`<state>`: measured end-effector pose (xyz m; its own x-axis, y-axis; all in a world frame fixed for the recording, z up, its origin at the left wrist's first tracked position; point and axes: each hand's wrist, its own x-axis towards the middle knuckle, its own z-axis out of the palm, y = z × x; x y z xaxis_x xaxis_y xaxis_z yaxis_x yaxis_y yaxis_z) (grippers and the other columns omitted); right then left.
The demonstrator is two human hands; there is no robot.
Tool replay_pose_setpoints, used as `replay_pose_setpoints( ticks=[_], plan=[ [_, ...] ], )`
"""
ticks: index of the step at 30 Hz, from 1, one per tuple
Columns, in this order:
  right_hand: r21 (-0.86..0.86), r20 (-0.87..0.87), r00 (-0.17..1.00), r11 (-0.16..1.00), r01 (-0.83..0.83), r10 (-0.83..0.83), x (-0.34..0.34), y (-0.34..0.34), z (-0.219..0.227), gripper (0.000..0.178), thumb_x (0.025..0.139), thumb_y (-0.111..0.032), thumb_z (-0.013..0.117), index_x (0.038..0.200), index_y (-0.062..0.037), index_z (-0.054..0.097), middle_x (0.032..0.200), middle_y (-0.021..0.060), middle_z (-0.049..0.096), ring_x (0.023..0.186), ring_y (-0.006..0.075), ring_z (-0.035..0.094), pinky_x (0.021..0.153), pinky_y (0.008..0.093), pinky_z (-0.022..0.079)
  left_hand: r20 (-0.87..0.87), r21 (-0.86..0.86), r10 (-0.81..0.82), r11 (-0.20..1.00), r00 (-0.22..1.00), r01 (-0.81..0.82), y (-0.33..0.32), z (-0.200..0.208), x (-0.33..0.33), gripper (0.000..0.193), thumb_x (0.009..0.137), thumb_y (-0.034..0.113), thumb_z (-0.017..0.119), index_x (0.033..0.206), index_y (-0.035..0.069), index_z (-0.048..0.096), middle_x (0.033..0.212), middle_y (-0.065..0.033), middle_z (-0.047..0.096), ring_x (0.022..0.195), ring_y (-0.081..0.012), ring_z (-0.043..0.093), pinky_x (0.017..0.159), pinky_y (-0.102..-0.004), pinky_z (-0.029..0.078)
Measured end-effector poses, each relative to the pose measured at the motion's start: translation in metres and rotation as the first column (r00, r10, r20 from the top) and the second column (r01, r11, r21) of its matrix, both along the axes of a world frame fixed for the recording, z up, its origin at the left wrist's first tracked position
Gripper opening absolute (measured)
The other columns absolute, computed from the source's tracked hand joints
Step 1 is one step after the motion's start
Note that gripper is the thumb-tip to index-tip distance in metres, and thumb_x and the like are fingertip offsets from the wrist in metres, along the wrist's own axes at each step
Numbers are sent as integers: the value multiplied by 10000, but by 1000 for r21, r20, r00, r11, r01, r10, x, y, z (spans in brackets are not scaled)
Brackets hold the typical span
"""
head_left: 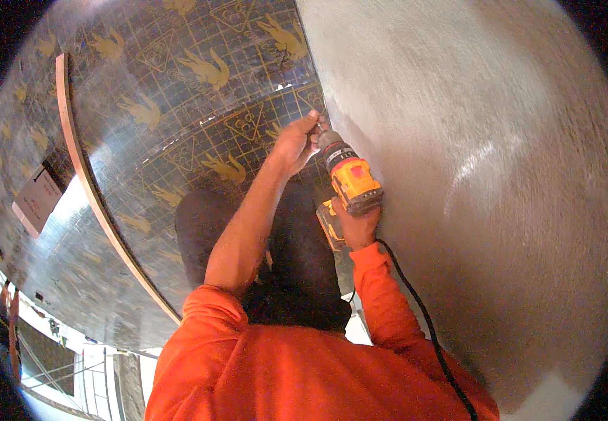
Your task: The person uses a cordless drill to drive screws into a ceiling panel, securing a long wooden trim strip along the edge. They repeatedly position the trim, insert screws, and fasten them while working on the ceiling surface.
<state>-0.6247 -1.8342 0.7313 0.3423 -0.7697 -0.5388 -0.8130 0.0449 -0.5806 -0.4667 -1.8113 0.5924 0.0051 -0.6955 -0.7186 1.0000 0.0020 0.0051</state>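
Observation:
My right hand is wrapped round the grip of a yellow and black cordless drill. The drill's nose points away from me, toward the seam where a dark patterned panel meets a pale rough wall. Just ahead of the chuck, my left hand is closed in a pinch around the tip of the bit. Whatever lies between its fingertips is too small to make out. The drill's battery base shows to the left of my right wrist.
The dark panel bears yellow bird prints and grid lines. A thin wooden strip curves down its left part, beside a white card. The pale wall rises on the right. A black cable runs along my right arm. Scaffold bars show at lower left.

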Motion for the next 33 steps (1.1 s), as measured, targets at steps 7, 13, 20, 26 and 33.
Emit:
replay_pose_setpoints(
  ticks=[7, 13, 20, 26, 33],
  plan=[
    [130, -27, 996, 988, 82, -80, 33, -23, -38, 772, 694, -101, 792, 1360, 2, 414, 1288, 166, 563, 1177, 286, 564, 989, 386, 453, -274, 55, 383, 922, 882, -383, -32, -40, -14, 278, 1047, 244, 349, 1053, 42, 540, 976, -115, 601, 909, -252, 594, 878, -379, 487],
    [83, -49, 998, 996, 32, -28, 61, -29, -43, 745, 683, -83, 781, 1340, 6, 442, 1284, 177, 566, 1178, 290, 566, 992, 390, 450, -260, 34, 403, 912, 877, -409, -41, -47, -4, 252, 1030, 252, 371, 1051, 56, 528, 908, -115, 592, 834, -263, 594, 817, -420, 507],
    [34, 3, 993, 993, 117, -117, 88, -27, -30, 408, 706, -51, 696, 1093, 48, 611, 1086, 129, 675, 980, 249, 647, 871, 364, 491, -263, 165, 408, 912, 874, -376, -49, -38, 1, 260, 1022, 271, 375, 1033, 72, 542, 911, -112, 598, 812, -271, 596, 783, -418, 522],
    [28, 90, 989, 993, 113, -115, 93, -24, -31, 391, 713, -21, 674, 1094, 39, 610, 1064, 104, 673, 964, 221, 643, 845, 354, 499, -193, 273, 401, 899, 895, -344, -52, -33, 2, 258, 987, 266, 409, 1046, 61, 554, 906, -118, 604, 800, -285, 602, 746, -430, 533],
    [31, 2, 998, 998, 56, -56, 100, -31, -33, 395, 699, -51, 680, 1076, 42, 603, 1054, 126, 668, 963, 245, 638, 860, 365, 495, -173, 285, 372, 905, 912, -315, -53, -49, 3, 298, 973, 307, 431, 1111, 80, 566, 932, -145, 632, 829, -325, 631, 788, -479, 539]
  ],
)
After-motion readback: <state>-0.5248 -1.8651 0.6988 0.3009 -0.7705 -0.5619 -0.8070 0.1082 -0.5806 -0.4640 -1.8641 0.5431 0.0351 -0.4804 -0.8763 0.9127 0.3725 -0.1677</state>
